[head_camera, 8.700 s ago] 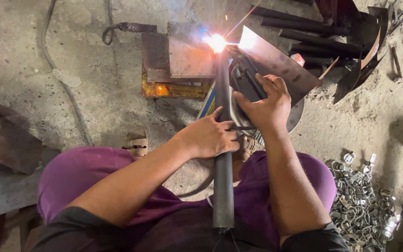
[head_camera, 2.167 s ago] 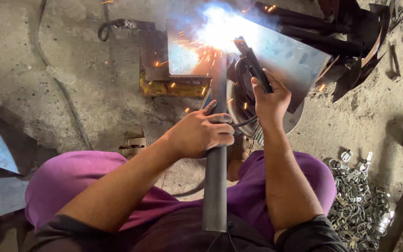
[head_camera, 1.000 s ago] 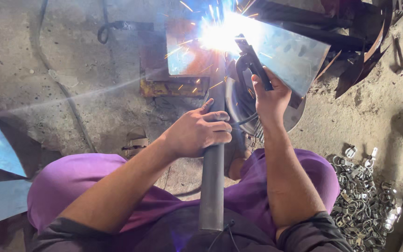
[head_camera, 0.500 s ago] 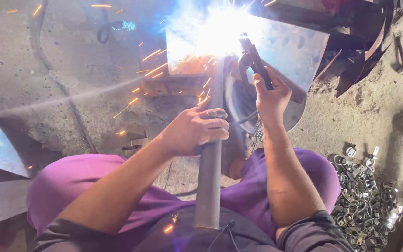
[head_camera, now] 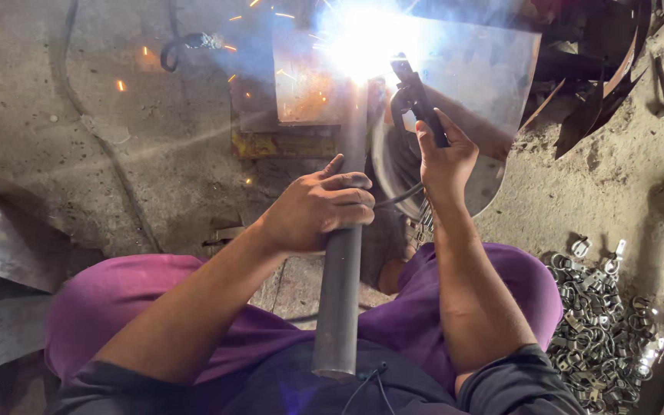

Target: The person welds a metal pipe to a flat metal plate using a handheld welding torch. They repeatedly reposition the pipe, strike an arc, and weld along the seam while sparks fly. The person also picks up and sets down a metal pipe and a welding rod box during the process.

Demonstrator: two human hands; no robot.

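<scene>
Arc glare brighter than before, left hand [head_camera: 313,211] gripping pipe [head_camera: 340,300], right hand [head_camera: 446,157] electrode holder [head_camera: 418,96]

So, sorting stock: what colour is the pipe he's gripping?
Dull grey, in the head view: the pipe under the left hand.

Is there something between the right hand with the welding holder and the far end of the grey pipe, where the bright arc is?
Nothing visible does. The right hand raises the black electrode holder beside the grey pipe, and its tip reaches the welding arc directly. The left hand grips the pipe lower down, clear of that path. Glare hides the joint itself.
</scene>
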